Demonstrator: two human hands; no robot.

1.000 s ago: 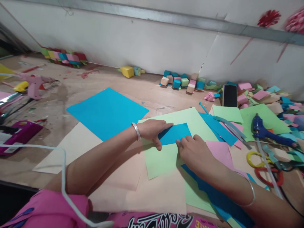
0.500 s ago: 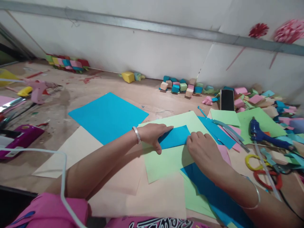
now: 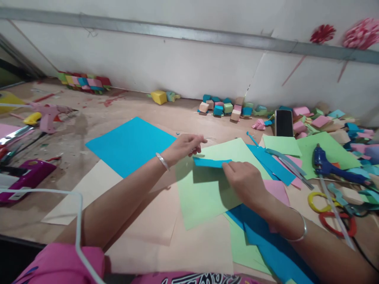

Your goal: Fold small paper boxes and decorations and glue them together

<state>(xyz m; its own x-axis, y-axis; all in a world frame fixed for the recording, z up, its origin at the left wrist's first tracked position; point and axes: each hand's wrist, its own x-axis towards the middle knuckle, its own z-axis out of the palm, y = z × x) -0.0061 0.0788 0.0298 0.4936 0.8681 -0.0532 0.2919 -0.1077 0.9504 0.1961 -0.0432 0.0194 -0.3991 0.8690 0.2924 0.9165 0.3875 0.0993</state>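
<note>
My right hand (image 3: 247, 183) is closed on the right end of a small blue paper piece (image 3: 210, 162), which is raised and seen almost edge-on. It casts a shadow on the light green paper sheet (image 3: 204, 197) beneath. Up and to the left of the piece, apart from it, is my left hand (image 3: 186, 148); its fingers are loosely bent and hold nothing I can see. A large blue sheet (image 3: 130, 146) lies behind my left forearm. More blue paper (image 3: 266, 240) lies under my right forearm.
Scissors with yellow and red handles (image 3: 337, 225) and a blue glue gun (image 3: 328, 165) lie at right, near a phone (image 3: 283, 123). A pink glue gun (image 3: 49, 116) is at left. Several paper cubes (image 3: 219, 108) line the wall. A white cable (image 3: 78, 221) crosses my left arm.
My left hand has let go of the blue paper piece and moved up and left. My right hand has lifted and tilted the piece off the green sheet.
</note>
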